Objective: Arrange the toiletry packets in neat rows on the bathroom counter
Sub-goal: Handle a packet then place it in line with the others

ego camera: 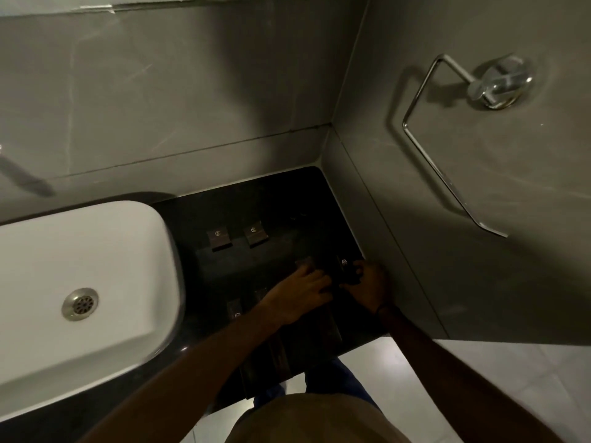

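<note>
Two small dark brown toiletry packets with round logos lie side by side on the black counter [256, 199]: one [219, 238] on the left, one [255, 234] to its right. Two more packets [234, 308] [260, 292] lie closer to me, partly under my left wrist. My left hand [300, 292] rests flat on a brown packet [305, 263] whose far end shows past the fingers. My right hand [367, 282], close to the side wall, pinches a dark packet [344, 265] with a white logo. More dark packets [329, 327] lie under my forearms near the counter's front edge.
A white rectangular basin [80, 282] with a metal drain [80, 304] fills the counter's left side. Grey tiled walls close the back and right. A chrome towel ring [447, 148] hangs on the right wall. Pale floor tiles show below the counter edge.
</note>
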A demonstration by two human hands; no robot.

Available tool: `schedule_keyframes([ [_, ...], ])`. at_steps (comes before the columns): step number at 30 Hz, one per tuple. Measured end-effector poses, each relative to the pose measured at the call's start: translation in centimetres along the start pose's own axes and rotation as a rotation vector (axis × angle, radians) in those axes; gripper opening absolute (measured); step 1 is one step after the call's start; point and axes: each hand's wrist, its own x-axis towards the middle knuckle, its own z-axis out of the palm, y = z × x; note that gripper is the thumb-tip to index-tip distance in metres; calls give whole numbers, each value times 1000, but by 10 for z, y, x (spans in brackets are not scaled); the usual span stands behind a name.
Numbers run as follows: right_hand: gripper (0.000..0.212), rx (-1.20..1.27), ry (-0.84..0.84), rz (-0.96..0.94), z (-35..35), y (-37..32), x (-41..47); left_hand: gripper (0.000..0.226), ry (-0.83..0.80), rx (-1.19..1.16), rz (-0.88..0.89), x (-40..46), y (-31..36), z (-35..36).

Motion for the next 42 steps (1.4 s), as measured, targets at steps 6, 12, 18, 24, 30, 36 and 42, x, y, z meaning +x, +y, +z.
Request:
schedule_keyframes([
  [6,56,19,15,1,8,-16,2,62,40,-335,-332,-27,-35,13],
  [12,50,-67,-75,-237,37,-86,22,54,160,-427,-819,-69,-103,11],
  [18,67,-294,-199,-527,82,-171,60,56,106,-462,-1105,-95,-153,15],
  [24,58,-578,-345,-608,109,-202,90,41,27,-566,-1148,-90,-177,23],
  [30,46,-542,-345,-616,112,-203,105,31,95,-656,-1096,-87,-187,30],
  [36,48,-538,-372,-613,114,-209,107,43,52,-646,-1030,-86,-187,32],
  [42,54,-585,-389,-599,116,-212,108,49,46,-630,-1022,-86,-186,32],
])
